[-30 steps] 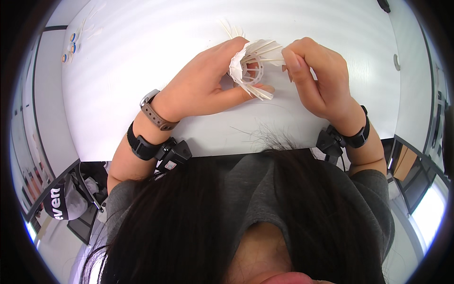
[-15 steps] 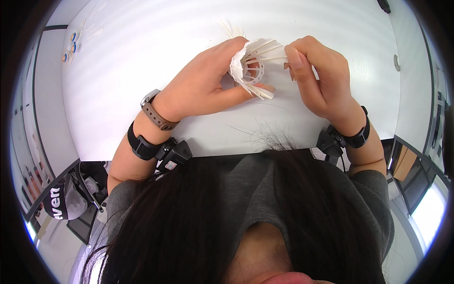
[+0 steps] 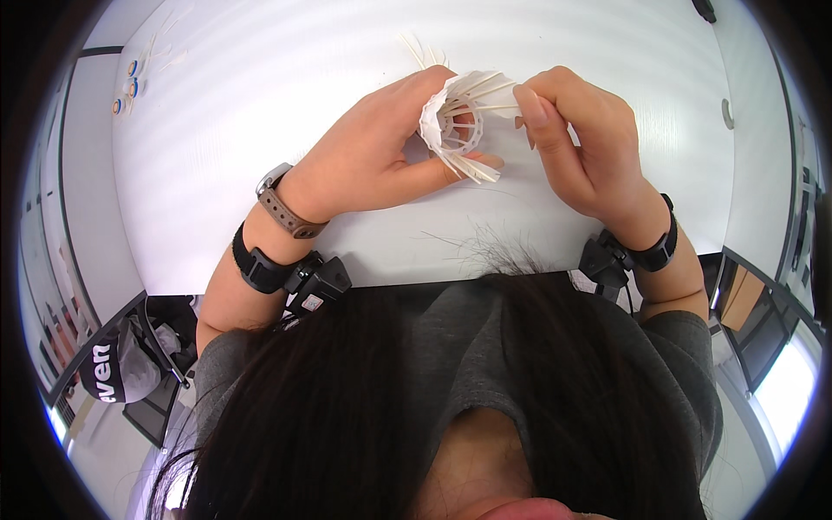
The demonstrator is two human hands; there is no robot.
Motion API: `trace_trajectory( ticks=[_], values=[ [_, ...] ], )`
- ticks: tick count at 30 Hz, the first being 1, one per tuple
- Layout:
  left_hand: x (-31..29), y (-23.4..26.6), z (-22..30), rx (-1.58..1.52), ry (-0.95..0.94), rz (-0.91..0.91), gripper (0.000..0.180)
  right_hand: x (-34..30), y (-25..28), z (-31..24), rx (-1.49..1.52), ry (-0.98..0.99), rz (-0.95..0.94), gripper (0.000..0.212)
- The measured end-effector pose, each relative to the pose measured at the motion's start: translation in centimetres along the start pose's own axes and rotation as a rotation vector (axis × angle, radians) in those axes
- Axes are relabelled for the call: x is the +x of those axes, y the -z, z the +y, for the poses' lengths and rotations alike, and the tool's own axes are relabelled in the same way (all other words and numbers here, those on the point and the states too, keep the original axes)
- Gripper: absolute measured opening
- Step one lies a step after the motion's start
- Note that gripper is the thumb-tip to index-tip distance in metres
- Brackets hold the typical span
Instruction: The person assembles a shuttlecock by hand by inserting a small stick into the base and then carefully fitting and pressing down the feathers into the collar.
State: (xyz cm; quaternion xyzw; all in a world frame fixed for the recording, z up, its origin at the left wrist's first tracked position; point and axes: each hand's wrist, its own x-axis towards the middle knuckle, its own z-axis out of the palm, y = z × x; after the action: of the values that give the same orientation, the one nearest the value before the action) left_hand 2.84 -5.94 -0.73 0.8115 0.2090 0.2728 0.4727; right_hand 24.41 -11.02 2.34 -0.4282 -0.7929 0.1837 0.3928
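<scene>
A white feather shuttlecock (image 3: 439, 106) is held above the table, its open skirt turned toward me and its ringed inside showing. My left hand (image 3: 381, 143) is closed round it from the left, thumb along the near side. Some feathers splay apart at the near edge by the thumb. My right hand (image 3: 576, 139) pinches the outer end of a feather (image 3: 498, 97) on the skirt's right side, between thumb and fingers. That feather's inner end seems to still meet the shuttlecock. The base is hidden behind the skirt and my left hand.
Loose white feathers (image 3: 419, 50) lie on the white table (image 3: 347, 35) just beyond my left hand. At the far left are several small blue-rimmed round pieces (image 3: 133, 68) with thin feathers (image 3: 173, 59) about them. A dark object (image 3: 704, 10) sits at the far right corner.
My right hand has shifted slightly left toward the shuttlecock, still pinching the feather. My left hand and the shuttlecock are nearly unmoved.
</scene>
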Motion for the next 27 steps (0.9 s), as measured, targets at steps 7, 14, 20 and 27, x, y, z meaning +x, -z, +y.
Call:
trace_trajectory(
  ticks=[7, 14, 20, 27],
  values=[
    [-0.02, 0.14, 0.2, 0.032, 0.008, -0.014, 0.036, 0.0, 0.08, 0.0, -0.007, -0.008, -0.011, 0.013],
    [0.0, 0.06, 0.16, 0.047, -0.017, 0.01, 0.036, -0.03, 0.06, -0.04, -0.017, -0.009, -0.009, 0.013],
    [-0.09, 0.0, -0.03, 0.043, 0.002, -0.003, 0.035, 0.05, 0.05, 0.0, -0.009, 0.004, -0.006, 0.014],
    [-0.09, 0.04, -0.02, 0.041, -0.005, -0.009, 0.034, -0.02, 0.02, -0.04, -0.012, -0.012, -0.014, 0.014]
  ],
)
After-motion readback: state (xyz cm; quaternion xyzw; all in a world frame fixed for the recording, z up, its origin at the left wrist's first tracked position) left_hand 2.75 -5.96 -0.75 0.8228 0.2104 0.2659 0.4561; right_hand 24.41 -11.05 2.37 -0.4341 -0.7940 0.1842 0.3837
